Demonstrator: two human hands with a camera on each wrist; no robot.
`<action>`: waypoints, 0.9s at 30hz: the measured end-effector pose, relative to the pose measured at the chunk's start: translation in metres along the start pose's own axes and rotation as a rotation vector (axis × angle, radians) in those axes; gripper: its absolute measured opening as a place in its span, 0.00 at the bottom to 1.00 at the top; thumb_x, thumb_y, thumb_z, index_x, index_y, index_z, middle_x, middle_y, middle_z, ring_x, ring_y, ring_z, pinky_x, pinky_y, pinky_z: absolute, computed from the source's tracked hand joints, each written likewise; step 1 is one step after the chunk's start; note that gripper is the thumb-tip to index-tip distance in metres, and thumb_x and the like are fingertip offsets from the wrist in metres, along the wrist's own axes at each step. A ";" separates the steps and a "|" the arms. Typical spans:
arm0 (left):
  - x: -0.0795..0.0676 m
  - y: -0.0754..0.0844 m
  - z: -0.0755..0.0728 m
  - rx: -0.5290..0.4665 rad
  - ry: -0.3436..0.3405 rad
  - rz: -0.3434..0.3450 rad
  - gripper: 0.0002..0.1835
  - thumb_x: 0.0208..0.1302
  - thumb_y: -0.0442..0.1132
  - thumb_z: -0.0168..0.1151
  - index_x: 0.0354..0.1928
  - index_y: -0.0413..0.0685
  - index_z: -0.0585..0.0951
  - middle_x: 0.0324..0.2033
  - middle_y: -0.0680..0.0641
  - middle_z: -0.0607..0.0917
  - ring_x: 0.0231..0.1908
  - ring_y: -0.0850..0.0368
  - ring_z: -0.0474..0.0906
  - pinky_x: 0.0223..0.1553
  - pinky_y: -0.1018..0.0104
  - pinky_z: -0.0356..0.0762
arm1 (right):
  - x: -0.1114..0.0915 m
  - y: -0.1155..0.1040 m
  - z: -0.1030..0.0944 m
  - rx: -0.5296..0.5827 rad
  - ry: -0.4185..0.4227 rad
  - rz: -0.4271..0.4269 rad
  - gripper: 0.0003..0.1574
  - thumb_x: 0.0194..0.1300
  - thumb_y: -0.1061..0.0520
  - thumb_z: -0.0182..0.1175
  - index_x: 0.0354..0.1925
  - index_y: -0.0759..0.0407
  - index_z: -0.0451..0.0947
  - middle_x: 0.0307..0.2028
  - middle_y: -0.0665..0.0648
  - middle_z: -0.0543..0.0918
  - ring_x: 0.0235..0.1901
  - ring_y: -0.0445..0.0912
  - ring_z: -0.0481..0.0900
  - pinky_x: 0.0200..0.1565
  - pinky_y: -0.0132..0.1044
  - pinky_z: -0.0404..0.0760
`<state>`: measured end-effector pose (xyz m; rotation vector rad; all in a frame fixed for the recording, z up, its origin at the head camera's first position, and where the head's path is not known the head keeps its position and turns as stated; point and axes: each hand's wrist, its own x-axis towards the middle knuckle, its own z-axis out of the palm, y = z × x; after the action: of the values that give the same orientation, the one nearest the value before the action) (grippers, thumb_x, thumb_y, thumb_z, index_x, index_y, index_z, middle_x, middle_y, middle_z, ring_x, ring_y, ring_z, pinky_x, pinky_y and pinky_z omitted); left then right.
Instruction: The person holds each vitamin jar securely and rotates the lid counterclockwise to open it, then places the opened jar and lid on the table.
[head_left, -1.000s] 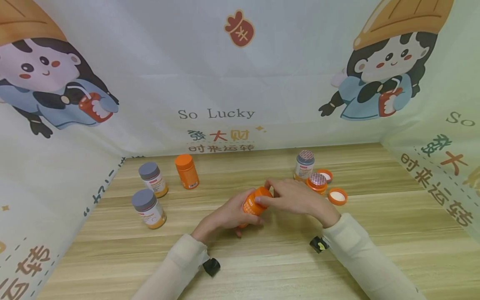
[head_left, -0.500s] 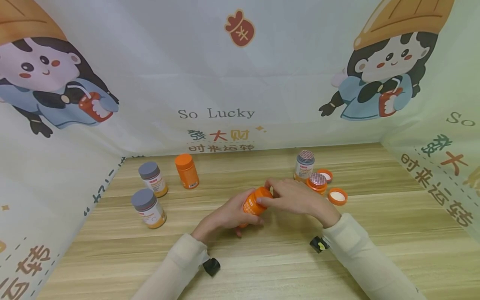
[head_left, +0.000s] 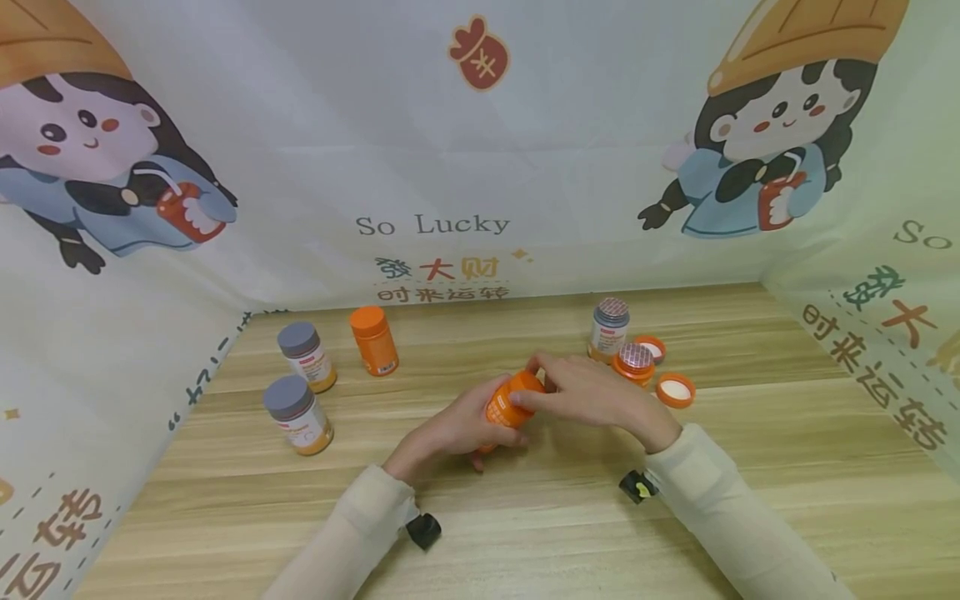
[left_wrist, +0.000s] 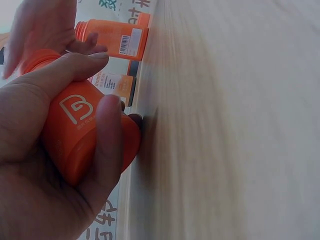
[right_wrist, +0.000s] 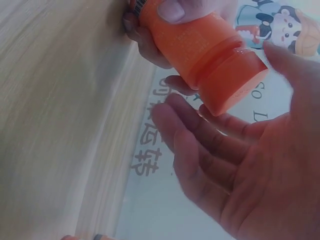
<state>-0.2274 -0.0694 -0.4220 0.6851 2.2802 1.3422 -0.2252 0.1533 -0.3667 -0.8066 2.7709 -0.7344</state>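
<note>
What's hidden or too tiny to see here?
Head view: part of the held round orange plastic bottle, behind the left hand.
Head view: base of the foil-sealed orange plastic bottle, behind the right hand.
Head view: fine print on the nearest grey-lidded plastic jar, too small.
Right wrist view: orange shapes, cut off by the bottom edge.

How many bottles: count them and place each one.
6. At left: front grey-capped bottle, rear grey-capped bottle, capped orange bottle. In the grip of the left hand: held orange bottle. At right: uncapped grey-necked bottle, uncapped orange bottle. Others may be hidden.
</note>
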 end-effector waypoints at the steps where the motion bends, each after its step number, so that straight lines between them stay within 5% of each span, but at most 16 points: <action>1: 0.000 0.000 0.000 0.000 -0.001 0.000 0.28 0.57 0.40 0.75 0.58 0.61 0.74 0.39 0.46 0.79 0.27 0.52 0.78 0.13 0.53 0.83 | 0.000 0.000 0.000 0.002 0.003 0.000 0.31 0.70 0.29 0.57 0.53 0.51 0.75 0.31 0.48 0.82 0.28 0.43 0.77 0.29 0.35 0.76; 10: 0.000 0.002 -0.001 0.002 -0.004 -0.002 0.28 0.57 0.39 0.75 0.58 0.61 0.74 0.40 0.46 0.79 0.28 0.53 0.78 0.14 0.53 0.83 | 0.000 -0.003 0.000 -0.003 0.045 -0.066 0.29 0.71 0.34 0.60 0.58 0.49 0.75 0.42 0.51 0.86 0.37 0.43 0.81 0.39 0.36 0.82; 27: 0.000 0.002 0.000 0.004 -0.005 0.002 0.32 0.57 0.39 0.75 0.62 0.62 0.73 0.42 0.46 0.80 0.28 0.52 0.79 0.14 0.52 0.84 | 0.000 -0.004 0.000 0.085 0.100 -0.139 0.19 0.70 0.45 0.66 0.54 0.50 0.79 0.45 0.49 0.85 0.42 0.44 0.81 0.44 0.38 0.85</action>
<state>-0.2269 -0.0689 -0.4203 0.6921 2.2792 1.3357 -0.2236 0.1505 -0.3646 -0.9789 2.7696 -0.9354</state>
